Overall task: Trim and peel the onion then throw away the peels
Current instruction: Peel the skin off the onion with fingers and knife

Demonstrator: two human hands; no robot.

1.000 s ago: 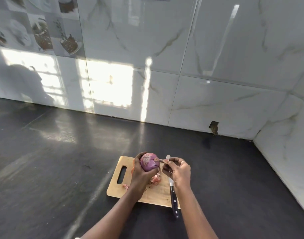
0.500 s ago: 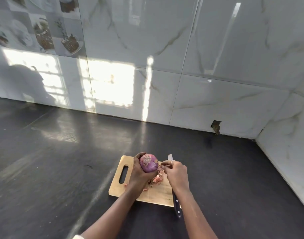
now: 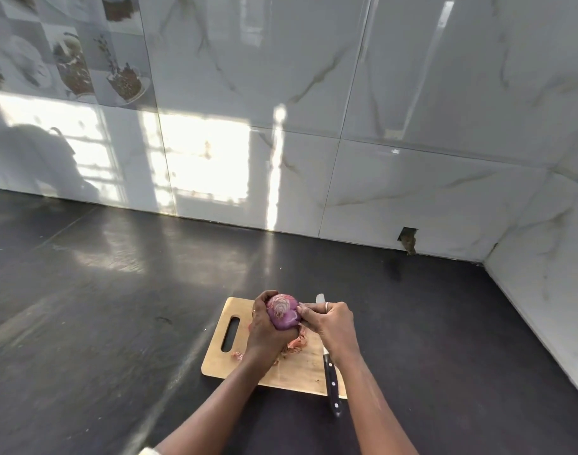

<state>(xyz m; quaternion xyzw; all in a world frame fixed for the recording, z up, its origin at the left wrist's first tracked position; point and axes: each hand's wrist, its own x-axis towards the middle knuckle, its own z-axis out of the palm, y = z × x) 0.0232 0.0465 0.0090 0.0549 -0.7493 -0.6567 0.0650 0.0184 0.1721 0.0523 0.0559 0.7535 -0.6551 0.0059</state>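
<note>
Right hand [image 3: 333, 323] closer against onion [image 3: 282, 315]; knife [image 3: 332, 382], peels [image 3: 295, 344] beneath on board [image 3: 290, 372].

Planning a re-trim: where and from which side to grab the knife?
Take the knife by its black handle, from the near side: the handle points at the person and overhangs the board edge; the blade runs away under the right hand.

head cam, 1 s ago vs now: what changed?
The right hand edged left: its fingertips, just off the purple onion before, now pinch the skin on its right side. Unchanged: the left hand grips the onion above the wooden cutting board; the black-handled knife and pink peel scraps lie on the board.
</note>
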